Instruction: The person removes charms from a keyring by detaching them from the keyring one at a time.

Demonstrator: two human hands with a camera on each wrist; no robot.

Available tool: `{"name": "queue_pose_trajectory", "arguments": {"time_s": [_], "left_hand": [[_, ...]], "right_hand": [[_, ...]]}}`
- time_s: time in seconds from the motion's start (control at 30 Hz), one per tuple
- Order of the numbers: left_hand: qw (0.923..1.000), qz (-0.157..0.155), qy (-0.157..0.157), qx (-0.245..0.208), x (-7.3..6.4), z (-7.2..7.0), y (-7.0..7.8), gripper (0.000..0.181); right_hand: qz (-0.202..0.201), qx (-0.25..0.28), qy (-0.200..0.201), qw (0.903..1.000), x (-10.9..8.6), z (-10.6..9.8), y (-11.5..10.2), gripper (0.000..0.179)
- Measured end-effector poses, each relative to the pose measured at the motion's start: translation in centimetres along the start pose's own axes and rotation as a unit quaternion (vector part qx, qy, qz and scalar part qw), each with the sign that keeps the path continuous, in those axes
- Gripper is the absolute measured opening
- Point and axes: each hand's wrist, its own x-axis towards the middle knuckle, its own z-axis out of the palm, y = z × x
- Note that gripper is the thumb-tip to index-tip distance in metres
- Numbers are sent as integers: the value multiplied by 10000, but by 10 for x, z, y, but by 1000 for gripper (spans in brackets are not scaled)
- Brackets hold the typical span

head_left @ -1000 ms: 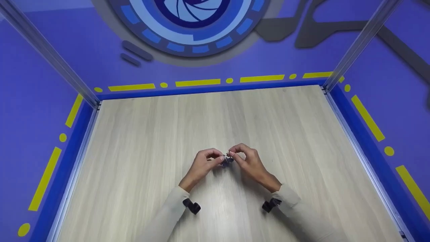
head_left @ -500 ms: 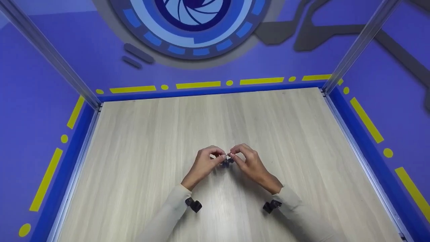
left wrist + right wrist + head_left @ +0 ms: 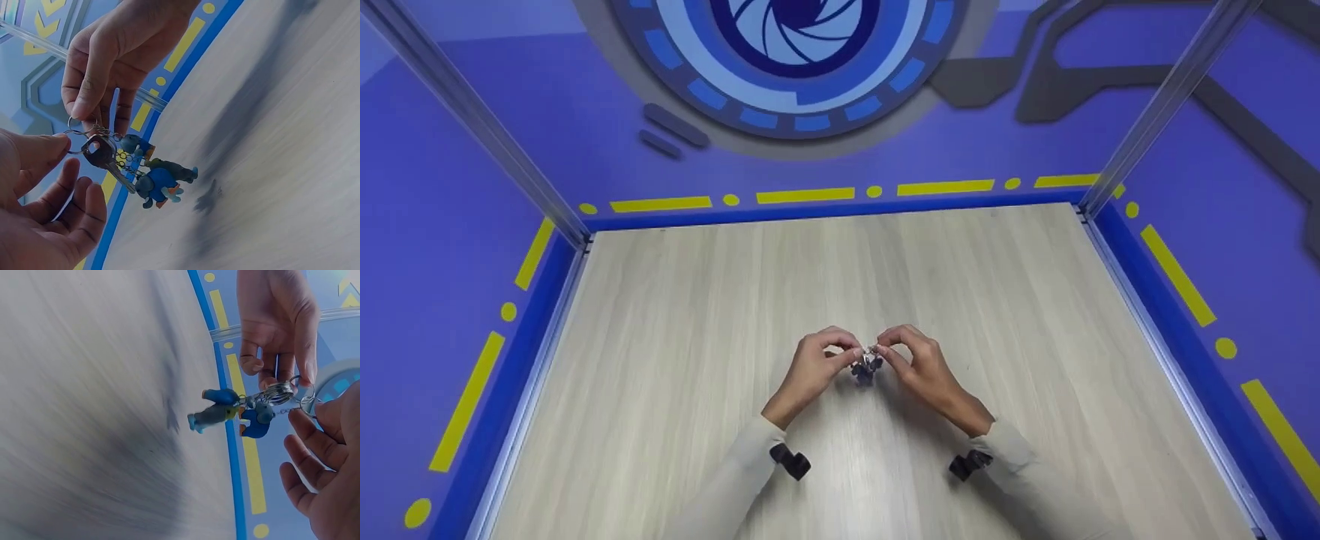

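Observation:
Both hands meet over the table, pinching metal rings that are linked together. My left hand (image 3: 815,369) holds a key ring (image 3: 75,144) between thumb and finger, its other fingers loosely curled. Opposite it, my right hand (image 3: 919,367) pinches another ring (image 3: 310,407) with thumb and index finger. A silver key (image 3: 101,152) with a dark head dangles under the rings. Small chains carry several toy figurines: a blue one (image 3: 159,183), a green-grey one (image 3: 211,417) and a second blue one (image 3: 136,145). The fingertips partly hide the rings.
The wood-grain table (image 3: 720,300) lies beneath the hands. Blue panels (image 3: 810,172) with yellow markings and metal corner posts (image 3: 1174,97) enclose its back and sides. A black wrist camera (image 3: 790,461) sits on the left sleeve, another camera (image 3: 970,465) on the right.
The fingertips have drawn slightly apart, and more of the hanging figurines shows between the hands. Both hands keep their pinch. The head view has tilted up a little.

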Motion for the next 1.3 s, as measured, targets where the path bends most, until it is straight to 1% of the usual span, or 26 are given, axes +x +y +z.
{"name": "queue_pose_trajectory", "arguments": {"time_s": [0.13, 0.2, 0.33, 0.47, 0.53, 0.67, 0.77, 0.9, 0.93, 1.03, 1.3], "left_hand": [[9978, -26, -64, -658, -1, 0, -3, 4], [9967, -54, -74, -808, -2, -1, -5, 6], [9983, -82, -97, -561, -4, -3, -8, 10], [9999, -47, -90, -100, -5, -3, -7, 7], [9998, -14, -81, 162, -5, -3, -6, 5], [9984, 27, -118, 561, -5, -3, -2, 2], [9961, 30, -162, 871, -4, -2, 1, 4], [9923, 24, -246, 1216, -2, -2, 3, 4], [9917, 27, -271, 1259, -2, -2, 3, 4], [9914, 44, -320, 1268, -1, -2, 3, 5], [9950, 36, -299, 950, 0, -1, 2, 5]], "right_hand": [[97, 194, 97, 9997, -1, 2, 0, 12], [164, 338, 121, 9992, -1, 3, -1, 13], [298, 526, 173, 9980, -1, 5, -4, 13], [350, 463, 214, 9981, -2, 7, -4, 16], [325, 360, 166, 9987, -2, 7, -4, 18], [158, 199, 26, 9997, -3, 6, -2, 18], [60, 128, -83, 9999, -2, 6, -2, 17], [26, -34, -294, 9996, -2, 4, -2, 5], [30, -76, -354, 9993, -2, 3, -2, 3], [42, -149, -487, 9987, -2, 2, -1, 8], [-106, -217, -492, 9985, -3, 2, 1, 5]]}}
